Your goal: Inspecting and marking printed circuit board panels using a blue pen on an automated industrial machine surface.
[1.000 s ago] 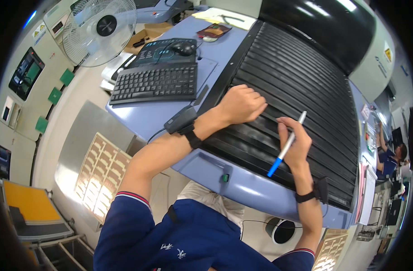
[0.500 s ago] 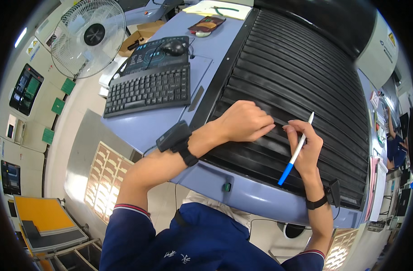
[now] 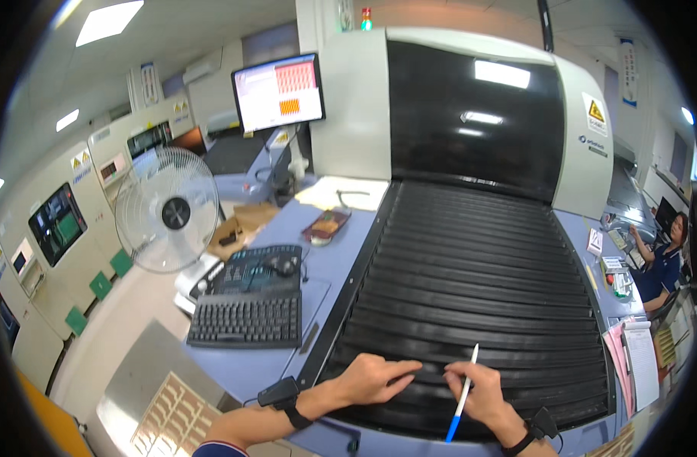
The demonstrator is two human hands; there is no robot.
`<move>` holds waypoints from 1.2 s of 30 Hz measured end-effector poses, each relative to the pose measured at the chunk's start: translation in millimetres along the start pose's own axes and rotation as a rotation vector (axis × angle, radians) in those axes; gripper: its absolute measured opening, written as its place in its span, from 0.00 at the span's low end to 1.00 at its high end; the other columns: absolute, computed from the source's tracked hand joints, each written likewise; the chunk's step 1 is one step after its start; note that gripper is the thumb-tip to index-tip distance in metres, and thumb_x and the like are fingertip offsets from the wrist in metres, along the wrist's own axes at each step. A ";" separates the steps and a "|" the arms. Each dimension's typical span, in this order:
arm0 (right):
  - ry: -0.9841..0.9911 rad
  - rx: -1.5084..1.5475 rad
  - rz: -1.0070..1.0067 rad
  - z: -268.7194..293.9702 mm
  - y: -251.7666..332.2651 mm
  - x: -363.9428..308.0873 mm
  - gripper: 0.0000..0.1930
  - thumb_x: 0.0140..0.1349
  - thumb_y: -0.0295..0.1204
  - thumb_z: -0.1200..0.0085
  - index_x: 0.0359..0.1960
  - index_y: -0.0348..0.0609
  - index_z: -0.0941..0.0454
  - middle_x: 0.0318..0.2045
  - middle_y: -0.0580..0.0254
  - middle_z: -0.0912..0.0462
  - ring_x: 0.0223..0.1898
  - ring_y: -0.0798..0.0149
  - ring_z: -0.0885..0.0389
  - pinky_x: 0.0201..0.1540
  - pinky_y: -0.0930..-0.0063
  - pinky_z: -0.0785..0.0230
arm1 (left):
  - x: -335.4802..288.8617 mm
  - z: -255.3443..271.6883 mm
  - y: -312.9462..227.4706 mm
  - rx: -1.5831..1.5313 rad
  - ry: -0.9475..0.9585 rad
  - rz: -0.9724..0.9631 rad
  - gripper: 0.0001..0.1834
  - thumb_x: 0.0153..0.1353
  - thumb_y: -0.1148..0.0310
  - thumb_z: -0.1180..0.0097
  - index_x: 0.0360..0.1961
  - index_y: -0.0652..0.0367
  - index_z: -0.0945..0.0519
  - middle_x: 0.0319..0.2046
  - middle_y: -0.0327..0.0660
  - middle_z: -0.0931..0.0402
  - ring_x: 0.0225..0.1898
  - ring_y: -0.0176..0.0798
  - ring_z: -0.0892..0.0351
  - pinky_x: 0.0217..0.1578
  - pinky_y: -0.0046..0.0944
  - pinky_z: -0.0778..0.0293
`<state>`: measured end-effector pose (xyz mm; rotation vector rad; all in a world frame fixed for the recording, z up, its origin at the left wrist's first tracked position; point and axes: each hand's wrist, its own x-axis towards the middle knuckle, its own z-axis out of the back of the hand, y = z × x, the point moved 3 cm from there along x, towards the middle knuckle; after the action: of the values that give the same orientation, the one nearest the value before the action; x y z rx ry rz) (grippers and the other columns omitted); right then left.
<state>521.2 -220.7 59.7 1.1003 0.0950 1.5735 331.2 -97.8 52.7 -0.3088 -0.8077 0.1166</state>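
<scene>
Pen (image 3: 460, 404) held in your right hand (image 3: 485, 392); your left hand (image 3: 373, 378) partly spread; cardboard box (image 3: 254, 216) contains a dark object (image 3: 228, 238).

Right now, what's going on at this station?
A person's bare right hand holds a slim white pen with a blue end, that end pointing back toward the person. The bare left hand, index finger extended, shows nothing in its grip. Both are over a ribbed black surface. A black rectangular keyboard lies untouched to the left.
</scene>
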 end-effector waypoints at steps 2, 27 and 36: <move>0.065 0.045 -0.061 0.6 -1.9 -4.2 0.07 0.57 0.24 0.37 0.37 0.38 0.17 0.27 0.52 0.15 0.28 0.56 0.14 0.31 0.69 0.23 | 4.8 -3.9 -1.2 -0.047 0.009 0.000 0.11 0.53 0.70 0.32 0.38 0.54 0.14 0.20 0.36 0.20 0.15 0.35 0.25 0.18 0.34 0.28; 0.094 0.112 -0.087 -3.4 -6.0 3.3 0.06 0.59 0.24 0.38 0.37 0.38 0.17 0.29 0.55 0.14 0.28 0.60 0.14 0.31 0.72 0.22 | 7.1 8.3 2.7 -0.131 0.039 0.052 0.06 0.50 0.73 0.31 0.26 0.56 0.18 0.19 0.35 0.20 0.17 0.35 0.22 0.19 0.32 0.28; 0.043 0.129 -0.199 -0.5 -12.3 -5.0 0.07 0.57 0.23 0.37 0.37 0.38 0.17 0.28 0.56 0.13 0.28 0.63 0.13 0.32 0.74 0.21 | 5.2 7.1 5.8 -0.162 0.003 0.076 0.07 0.52 0.74 0.31 0.27 0.57 0.21 0.19 0.36 0.20 0.18 0.34 0.20 0.20 0.30 0.26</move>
<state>529.4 -220.2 49.3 1.1209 0.3294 1.4281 329.6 -89.6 59.1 -0.4926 -0.8043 0.1217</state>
